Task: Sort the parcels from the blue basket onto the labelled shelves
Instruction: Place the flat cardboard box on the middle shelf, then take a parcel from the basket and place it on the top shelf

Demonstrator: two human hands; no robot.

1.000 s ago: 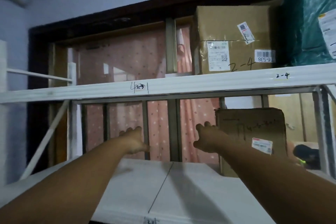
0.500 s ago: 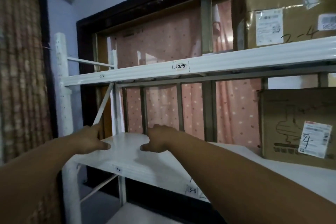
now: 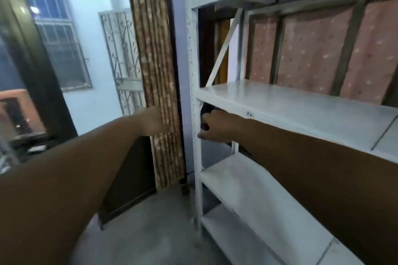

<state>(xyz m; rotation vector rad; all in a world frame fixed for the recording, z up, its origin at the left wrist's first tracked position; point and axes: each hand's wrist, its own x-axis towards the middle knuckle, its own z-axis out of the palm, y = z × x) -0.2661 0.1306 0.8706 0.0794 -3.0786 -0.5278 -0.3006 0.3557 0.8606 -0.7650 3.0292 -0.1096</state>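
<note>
**A:** Start with the hands. What are they doing?

**B:** Two bare hands, both reaching forward. The right hand (image 3: 217,128) has its fingers curled in, held in front of the white perforated corner post (image 3: 196,101) of the white metal shelving rack (image 3: 290,103), just under the front edge of the middle board. I see nothing held in it. The left hand (image 3: 154,121) is out in front of the brown patterned curtain (image 3: 158,71); it is blurred, so I cannot tell how its fingers lie or whether they touch the cloth.

**A:** And the parcels, the blue basket?

**B:** Neither shows here. Four white boards of the rack are visible, one above another, and all four are bare. A small label (image 3: 249,113) sits on the front lip of the middle board; the writing is too blurred to read.

**A:** Room to move?

**B:** Between curtain and post runs a narrow strip of pale purple wall (image 3: 180,49). Below, bare grey concrete floor (image 3: 150,221) opens to the left of the rack. Behind the rack hangs pink dotted fabric (image 3: 312,49) crossed by dark upright bars. Far left, one barred window (image 3: 58,34) and one scrolled metal grille (image 3: 122,54).
</note>
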